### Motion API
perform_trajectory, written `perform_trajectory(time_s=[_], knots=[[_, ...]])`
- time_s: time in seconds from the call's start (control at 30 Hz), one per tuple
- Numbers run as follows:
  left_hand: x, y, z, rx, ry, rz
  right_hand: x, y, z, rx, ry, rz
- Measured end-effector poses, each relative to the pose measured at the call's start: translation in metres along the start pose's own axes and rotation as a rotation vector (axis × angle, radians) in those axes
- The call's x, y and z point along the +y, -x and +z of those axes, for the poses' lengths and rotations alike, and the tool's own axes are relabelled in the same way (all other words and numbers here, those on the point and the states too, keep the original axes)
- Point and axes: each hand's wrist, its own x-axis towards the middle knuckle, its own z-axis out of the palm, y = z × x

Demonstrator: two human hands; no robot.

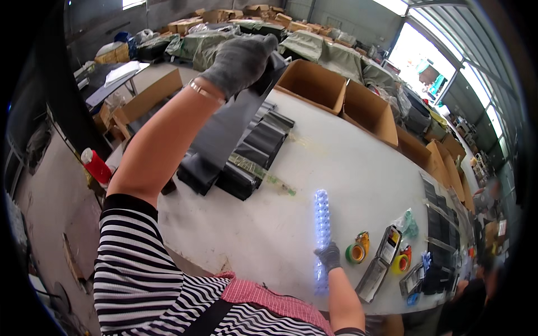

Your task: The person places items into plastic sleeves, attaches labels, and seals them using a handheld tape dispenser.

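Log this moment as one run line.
left hand: raised, gripping dark grey sheet | right hand: touching bluish bubbled strip on white table | right of strip: orange tape dispenser

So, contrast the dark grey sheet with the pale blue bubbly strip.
The sheet is broad and smooth, the strip narrow and bumpy. The sheet slopes down from the gloved left hand; the strip lies on the white table under the gloved right hand. Both have a hand on them.
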Motion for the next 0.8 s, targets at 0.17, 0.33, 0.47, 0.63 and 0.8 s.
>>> perform_trajectory(time_s=[0.17,0.33,0.47,0.63,0.8], knots=[[0.024,-0.081,-0.030,0.371,0.096,0.003,-0.003,0.070,-0.040,-0.265,-0.607,-0.203],[0.062,-0.133,-0.081,0.315,-0.203,0.024,-0.104,0.144,-0.124,-0.636,-0.851,-0.319],[0.093,-0.125,-0.104,0.290,-0.257,0.177,-0.118,0.109,-0.134,-0.616,-0.890,-0.421],[0.070,-0.103,-0.041,0.070,0.605,0.075,-0.123,0.102,-0.176,-0.275,-0.610,-0.566],[0.087,-0.080,-0.007,0.042,0.128,0.200,-0.136,0.183,-0.213,-0.756,-1.089,-0.281]])
